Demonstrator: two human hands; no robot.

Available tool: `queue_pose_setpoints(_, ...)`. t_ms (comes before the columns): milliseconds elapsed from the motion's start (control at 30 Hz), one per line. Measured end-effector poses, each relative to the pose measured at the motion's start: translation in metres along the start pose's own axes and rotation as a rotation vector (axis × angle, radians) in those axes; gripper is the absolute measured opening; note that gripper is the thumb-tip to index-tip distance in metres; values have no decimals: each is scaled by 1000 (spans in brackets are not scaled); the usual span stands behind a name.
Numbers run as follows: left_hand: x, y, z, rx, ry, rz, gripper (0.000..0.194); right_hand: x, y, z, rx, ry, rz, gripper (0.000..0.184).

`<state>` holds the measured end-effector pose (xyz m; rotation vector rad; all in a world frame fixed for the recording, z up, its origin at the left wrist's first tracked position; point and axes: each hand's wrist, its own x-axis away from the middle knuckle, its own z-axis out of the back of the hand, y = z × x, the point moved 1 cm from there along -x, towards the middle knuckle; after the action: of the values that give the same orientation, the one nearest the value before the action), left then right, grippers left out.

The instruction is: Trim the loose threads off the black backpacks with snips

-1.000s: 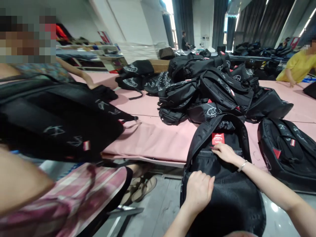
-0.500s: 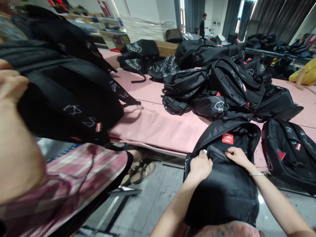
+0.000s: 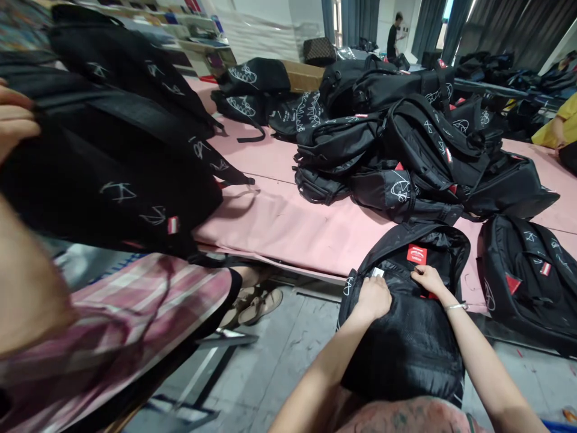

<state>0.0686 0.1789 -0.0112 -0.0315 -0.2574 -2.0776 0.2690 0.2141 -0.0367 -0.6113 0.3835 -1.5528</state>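
Observation:
A black backpack (image 3: pixel 406 355) stands open in front of me, partly against my lap, its main compartment facing up. Inside its back panel is a red label (image 3: pixel 417 254). My left hand (image 3: pixel 375 299) is closed on the lining edge at the left, just below a small white tag (image 3: pixel 377 273). Below the red label, my right hand (image 3: pixel 429 280) pinches the inner pocket's upper edge or its zip; its fingertips hide which. A bit of red shows beneath those fingers.
Another backpack (image 3: pixel 527 270) lies close on my right. Several black bags are piled on the pink table (image 3: pixel 288 225). At left, a co-worker's hand (image 3: pixel 15 120) grips a large black backpack (image 3: pixel 112 162). A metal stand (image 3: pixel 211 361) is on the floor.
My right hand has shifted slightly up toward the red label, and red now shows beneath it. More of the white tag is visible. The co-worker's backpack has moved a little left.

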Motion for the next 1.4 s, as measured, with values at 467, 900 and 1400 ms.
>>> queue_pose_setpoints(467, -4, 6, -13, -46, -32, -17, 48, -6, 8, -3, 26, 0, -76, 22)
queue_pose_setpoints(900, -10, 11, -25, -119, -57, -4, 48, -15, 8, -9, 139, -4, -142, 17)
queue_pose_setpoints(1400, -13, 8, -27, -127, -53, -21, 48, -20, 10, -15, 227, -51, -197, 28)
